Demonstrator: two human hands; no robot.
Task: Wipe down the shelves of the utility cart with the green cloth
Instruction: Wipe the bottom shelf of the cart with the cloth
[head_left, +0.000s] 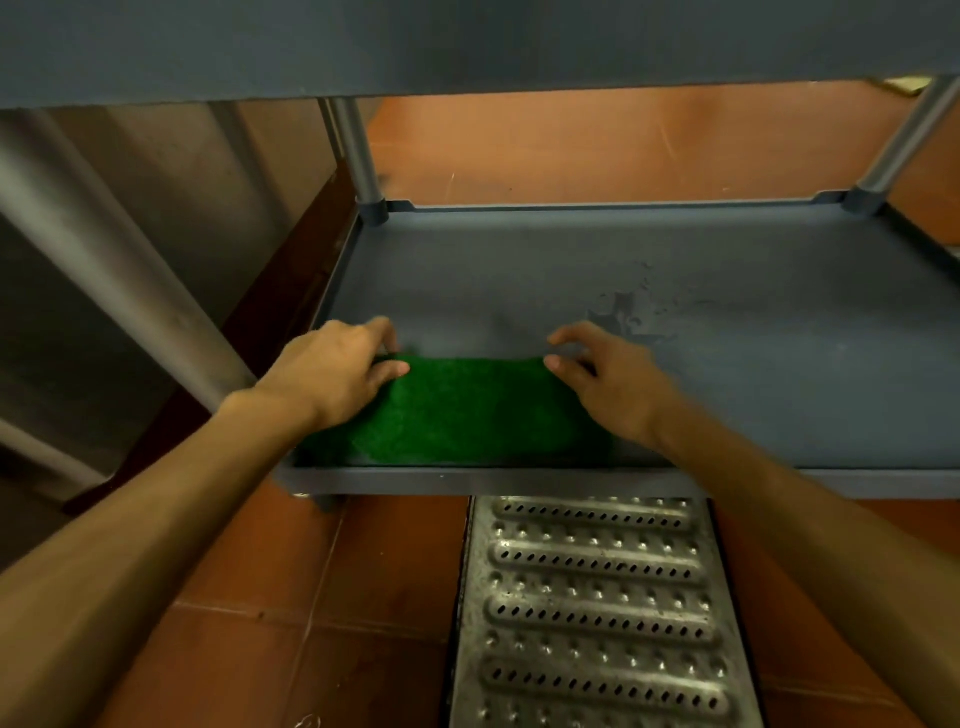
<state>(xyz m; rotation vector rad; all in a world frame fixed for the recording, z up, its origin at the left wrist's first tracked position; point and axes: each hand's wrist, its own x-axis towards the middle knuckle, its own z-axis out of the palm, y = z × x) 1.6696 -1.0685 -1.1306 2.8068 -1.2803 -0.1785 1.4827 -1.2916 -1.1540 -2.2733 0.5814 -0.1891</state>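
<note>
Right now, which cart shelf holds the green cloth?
The lower shelf: the green cloth lies at its front edge; the upper shelf shows only its edge.

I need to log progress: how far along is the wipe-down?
Done: nothing I can confirm; the upper shelf shows only its underside. In hand: the cloth lies near left on the lower shelf, left hand pinching one far corner, right hand at the other. Left: the marks right of centre.
</note>
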